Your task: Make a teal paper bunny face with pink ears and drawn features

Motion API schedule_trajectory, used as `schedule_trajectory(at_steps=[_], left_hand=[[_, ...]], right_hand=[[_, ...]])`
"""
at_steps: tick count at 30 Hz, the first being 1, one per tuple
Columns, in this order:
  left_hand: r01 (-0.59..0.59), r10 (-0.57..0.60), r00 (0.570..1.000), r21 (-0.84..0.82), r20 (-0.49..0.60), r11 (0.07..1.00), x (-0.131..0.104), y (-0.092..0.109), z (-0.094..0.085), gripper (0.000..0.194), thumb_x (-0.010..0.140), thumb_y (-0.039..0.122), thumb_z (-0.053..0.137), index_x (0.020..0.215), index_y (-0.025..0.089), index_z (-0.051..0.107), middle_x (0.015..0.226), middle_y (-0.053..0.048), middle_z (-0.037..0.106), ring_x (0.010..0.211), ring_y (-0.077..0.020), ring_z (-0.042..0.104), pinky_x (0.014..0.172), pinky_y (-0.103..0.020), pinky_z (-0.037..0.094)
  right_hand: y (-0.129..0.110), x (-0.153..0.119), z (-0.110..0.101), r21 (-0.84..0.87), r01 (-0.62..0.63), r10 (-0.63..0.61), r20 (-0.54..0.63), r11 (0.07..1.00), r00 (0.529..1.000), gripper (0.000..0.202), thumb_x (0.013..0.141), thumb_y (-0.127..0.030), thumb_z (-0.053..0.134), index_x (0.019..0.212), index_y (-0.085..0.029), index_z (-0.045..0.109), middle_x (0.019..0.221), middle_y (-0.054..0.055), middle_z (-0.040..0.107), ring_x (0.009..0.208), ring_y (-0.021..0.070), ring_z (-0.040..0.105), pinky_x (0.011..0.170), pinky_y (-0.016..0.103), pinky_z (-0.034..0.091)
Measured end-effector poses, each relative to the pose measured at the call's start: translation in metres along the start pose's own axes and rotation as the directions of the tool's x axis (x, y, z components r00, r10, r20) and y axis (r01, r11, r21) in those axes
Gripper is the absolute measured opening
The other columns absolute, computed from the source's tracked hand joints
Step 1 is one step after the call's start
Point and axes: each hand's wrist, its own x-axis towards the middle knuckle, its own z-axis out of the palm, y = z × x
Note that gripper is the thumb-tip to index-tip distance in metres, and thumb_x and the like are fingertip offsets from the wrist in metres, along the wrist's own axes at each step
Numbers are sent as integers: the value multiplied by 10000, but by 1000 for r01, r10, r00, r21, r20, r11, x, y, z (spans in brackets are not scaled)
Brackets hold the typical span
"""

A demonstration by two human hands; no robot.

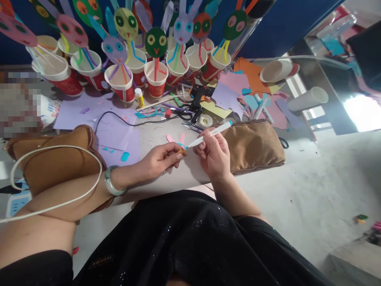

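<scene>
My left hand [159,159] pinches a small orange-yellow paper piece [182,151] between thumb and fingers, low over the table's near edge. My right hand [214,153] grips a white marker [219,129] with a blue end, its tip pointing down-left at the paper piece. Whether the tip touches it I cannot tell. Just behind the fingers lie pink paper strips [182,138] beside a bit of blue, partly hidden by my left hand. A brown padded cushion [256,145] lies by my right wrist.
Red-and-white paper cups [156,81] holding straws and paper faces line the back. Scissors [185,115], a glue stick [139,97], a tape roll [205,120] and coloured paper [228,91] clutter the middle. A white cable [56,147] loops over my left forearm.
</scene>
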Motion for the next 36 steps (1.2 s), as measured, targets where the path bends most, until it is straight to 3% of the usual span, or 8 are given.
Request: schedule_trajectory(at_steps=[6,11,14,18,22,27,32,36], left_hand=[[-8,8,1000,-7,3,1000,0,-2,-1,325,1002,486,617,1053,166,641,776,27,607,593,-70,497,545,-213,407],[6,-5,999,32,-32,999,2,0,0,348,981,513,627,1046,171,630,803,7,649,624,-83,524,583,-221,443],[-18,22,998,73,-60,997,3,3,0,376,977,547,614,1026,174,619,786,6,647,625,-88,515,585,-224,439],[-80,88,994,115,-64,990,2,5,-1,359,1003,530,580,990,174,618,764,8,622,656,-100,521,608,-233,442],[-95,103,993,122,-58,988,2,-1,-2,345,1008,499,585,1102,170,629,744,24,600,662,-102,540,626,-238,454],[-70,79,992,97,-97,993,3,-12,-2,443,987,535,603,1228,164,608,696,36,576,619,-111,545,581,-240,468],[-32,46,993,125,-113,992,3,-5,-2,405,998,525,578,1164,163,651,696,46,510,607,-98,467,572,-235,403],[-16,45,989,203,-138,979,2,2,-2,384,1023,525,519,1032,168,659,701,43,483,627,-103,406,593,-247,362]], right_hand=[[3,-1,1,-47,63,-63,-6,997,998,379,883,-547,746,803,-234,548,565,-89,442,429,54,336,410,212,275],[8,-5,-6,-188,306,-297,74,933,952,270,935,-549,680,1063,-312,654,792,-14,685,477,104,515,442,268,414],[5,-2,-8,-398,470,-401,248,787,882,219,972,-459,619,1140,-332,678,1040,49,761,808,220,726,704,410,598],[3,10,-8,-568,653,-477,448,501,756,277,909,-197,563,1145,-292,674,1307,80,713,1250,296,663,1045,549,522],[10,16,-8,-581,675,-563,400,454,723,342,882,-94,475,1125,-270,641,1264,85,731,1195,272,690,1009,533,528],[14,16,-7,-581,640,-494,414,504,765,270,884,-82,477,1029,-257,622,1177,75,767,1044,239,728,960,487,522],[14,20,-10,-587,638,-476,429,498,767,241,862,-81,500,959,-259,630,1095,47,792,961,231,741,948,473,501],[16,22,-12,-553,687,-514,461,472,724,281,838,-59,514,973,-266,648,1032,25,797,914,226,753,953,468,482]])
